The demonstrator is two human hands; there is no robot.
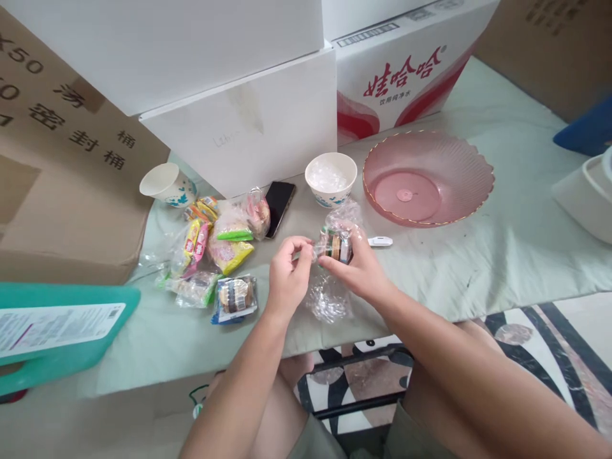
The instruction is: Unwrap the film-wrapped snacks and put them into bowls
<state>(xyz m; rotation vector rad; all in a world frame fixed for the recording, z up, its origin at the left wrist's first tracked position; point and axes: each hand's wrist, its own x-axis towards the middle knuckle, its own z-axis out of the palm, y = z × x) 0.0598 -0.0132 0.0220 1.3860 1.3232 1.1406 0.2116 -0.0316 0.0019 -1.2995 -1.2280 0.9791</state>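
Observation:
My right hand (362,266) is wrapped round a small clear-wrapped packet of cookies (336,247) with green and blue printing. The fingers of my left hand (289,273) are pinched together at the left end of its clear wrapping. Crumpled clear plastic (329,301) lies on the cloth just below the packet, and more pokes up behind it. A white-handled tool (381,241), partly hidden by my right hand, rests to the right. Nearer my left forearm sits a stack of blue-edged cookie packets (235,297).
Assorted wrapped snacks (205,242) are heaped at left, beside a tipped paper cup (167,185) and a phone (279,209). A paper bowl (331,196) holds clear plastic. A pink scalloped bowl (428,146) stands at right. White boxes (268,121) line the back; a green container (109,306) is at left.

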